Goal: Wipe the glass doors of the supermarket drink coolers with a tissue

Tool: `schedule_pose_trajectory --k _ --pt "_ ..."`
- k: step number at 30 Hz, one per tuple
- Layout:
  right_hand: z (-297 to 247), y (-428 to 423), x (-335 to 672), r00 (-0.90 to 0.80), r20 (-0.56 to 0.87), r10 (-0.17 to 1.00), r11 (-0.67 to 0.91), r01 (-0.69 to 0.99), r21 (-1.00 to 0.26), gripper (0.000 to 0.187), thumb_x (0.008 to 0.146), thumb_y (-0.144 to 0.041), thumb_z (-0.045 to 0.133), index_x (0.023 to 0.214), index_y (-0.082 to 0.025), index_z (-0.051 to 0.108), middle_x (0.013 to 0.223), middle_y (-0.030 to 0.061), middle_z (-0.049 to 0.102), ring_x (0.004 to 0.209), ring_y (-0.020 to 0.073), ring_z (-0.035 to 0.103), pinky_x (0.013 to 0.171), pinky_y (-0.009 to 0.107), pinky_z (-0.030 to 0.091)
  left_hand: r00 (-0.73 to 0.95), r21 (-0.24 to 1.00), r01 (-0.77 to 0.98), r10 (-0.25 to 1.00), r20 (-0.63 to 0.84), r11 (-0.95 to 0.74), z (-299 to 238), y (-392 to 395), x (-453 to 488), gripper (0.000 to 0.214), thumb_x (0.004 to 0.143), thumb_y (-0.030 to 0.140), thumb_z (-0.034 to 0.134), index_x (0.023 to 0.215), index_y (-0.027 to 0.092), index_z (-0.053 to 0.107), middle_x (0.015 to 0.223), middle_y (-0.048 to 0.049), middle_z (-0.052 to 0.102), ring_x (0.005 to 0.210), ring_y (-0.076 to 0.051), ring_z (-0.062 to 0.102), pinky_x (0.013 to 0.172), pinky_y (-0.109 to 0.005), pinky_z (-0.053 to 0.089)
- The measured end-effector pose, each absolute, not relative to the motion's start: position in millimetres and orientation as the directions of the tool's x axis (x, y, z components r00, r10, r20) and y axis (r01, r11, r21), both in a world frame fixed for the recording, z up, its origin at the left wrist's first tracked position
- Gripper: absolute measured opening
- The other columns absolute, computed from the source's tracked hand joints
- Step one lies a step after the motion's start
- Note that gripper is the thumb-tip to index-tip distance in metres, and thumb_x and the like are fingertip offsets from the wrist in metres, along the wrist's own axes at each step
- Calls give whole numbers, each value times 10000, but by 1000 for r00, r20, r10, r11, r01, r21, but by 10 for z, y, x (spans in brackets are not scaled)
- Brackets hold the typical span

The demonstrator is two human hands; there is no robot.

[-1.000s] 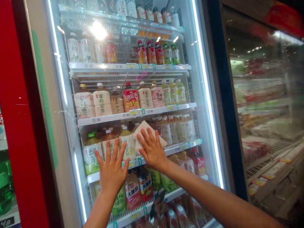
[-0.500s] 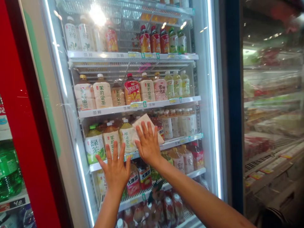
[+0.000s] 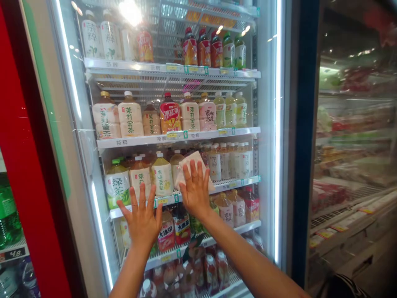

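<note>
My left hand (image 3: 142, 220) lies flat on the glass door (image 3: 266, 103) of a drinks fridge, fingers spread, holding nothing. Beside it, a little higher, my right hand (image 3: 195, 188) presses a folded white cloth (image 3: 192, 161) flat against the same glass, fingers stretched out over it. Behind the glass stand rows of tea bottles (image 3: 161, 178) on white wire shelves (image 3: 176, 138).
A red fridge frame (image 3: 27, 165) stands on the left, with a green bottle (image 3: 8, 219) and a price tag beyond it. A dark blue door post (image 3: 304, 145) borders the glass on the right. Further right is an open chilled display (image 3: 353, 165) with packaged goods.
Both hands have stayed flat on the glass. The right hand and cloth shifted slightly, turning more upright. The view has moved a little to the right and down.
</note>
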State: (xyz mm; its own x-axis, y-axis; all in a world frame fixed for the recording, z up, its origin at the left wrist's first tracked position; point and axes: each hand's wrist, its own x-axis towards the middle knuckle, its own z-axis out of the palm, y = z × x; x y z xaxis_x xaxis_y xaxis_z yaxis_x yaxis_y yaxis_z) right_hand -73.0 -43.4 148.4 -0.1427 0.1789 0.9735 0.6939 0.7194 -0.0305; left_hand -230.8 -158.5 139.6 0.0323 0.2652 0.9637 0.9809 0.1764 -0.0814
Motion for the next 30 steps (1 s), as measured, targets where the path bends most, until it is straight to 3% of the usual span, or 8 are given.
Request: schedule_pose_trajectory --k 7,12,19,25,30 --pt "1197 -281 -450 -204 969 141 734 678 36 758 1043 -304 405 1656 -292 -40 1737 57 62 1611 298 -2 1265 691 119 32 -79 985 290 956 152 1471 -1565 -2134 772 984 346 537 1628 348 110 1712 -56 139 1602 -313 -19 1242 -742 -18" --pt "1673 4 -122 -5 981 194 685 717 -132 732 1062 -310 334 1640 -320 -114 1744 48 26 1610 295 -29 1260 693 109 120 -157 983 306 944 98 1623 -1314 -1794 756 970 403 557 1612 401 158 1711 -28 149 1601 -319 -8 1245 -731 -40" --pt "1196 256 323 -90 971 220 661 746 -81 737 1054 -320 357 1652 -309 -74 1746 52 57 1612 292 7 1265 674 158 243 -259 966 345 907 2 1682 -961 -1264 711 973 418 547 1602 404 217 1700 -16 190 1601 -299 35 1275 -659 -63" --pt "1423 591 761 149 950 276 598 746 -291 680 1074 -314 267 1649 -288 -94 1746 78 39 1611 290 -24 1249 703 133 302 -308 951 330 894 -37 1730 -697 -968 691 975 456 539 1601 388 255 1701 -17 185 1601 -289 8 1280 -622 -97" --pt "1149 699 1012 -5 962 273 644 743 -179 691 1069 -310 301 1655 -293 -65 1749 57 13 1611 283 -38 1262 683 125 312 -332 943 334 890 2 1722 -568 -904 723 976 468 532 1616 370 208 1696 -38 200 1602 -276 43 1288 -608 -89"
